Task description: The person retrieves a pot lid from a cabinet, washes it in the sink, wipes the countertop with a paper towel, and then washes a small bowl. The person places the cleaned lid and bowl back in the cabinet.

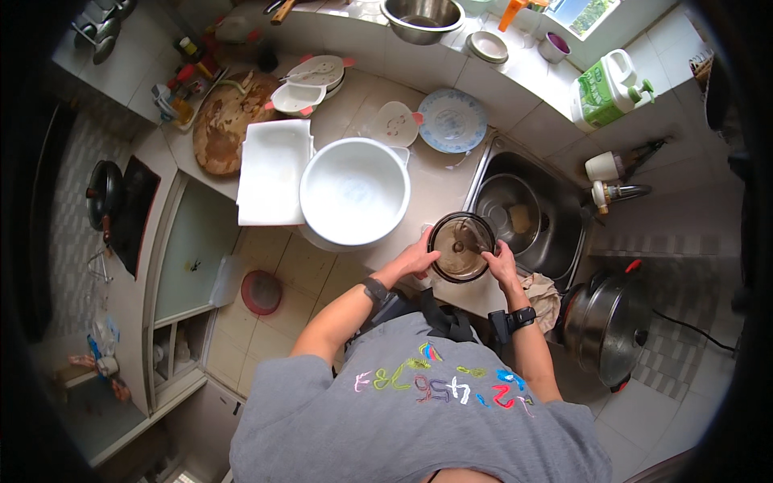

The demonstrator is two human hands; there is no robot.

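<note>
My left hand [420, 256] grips the left rim of a round, brown-tinted, see-through vessel [456, 256], perhaps glass, with a dark rim. My right hand [502, 264] holds its right side. Whether it is one piece or several nested ones, I cannot tell. It is held over the counter edge, at the front left of the steel sink [558, 256]. In the sink lies a metal basin [498, 190] with a yellowish sponge-like block [519, 218] in it. A beige cloth [542, 299] hangs at the sink's front edge, close to my right forearm.
Left of the sink stand a white round basin [356, 190] and a white rectangular container [275, 172]. Behind are a blue-patterned plate [453, 121], pink-eared dishes [395, 124] and a wooden chopping board [211, 130]. A faucet [622, 192] and a large steel pot [604, 326] flank the right side.
</note>
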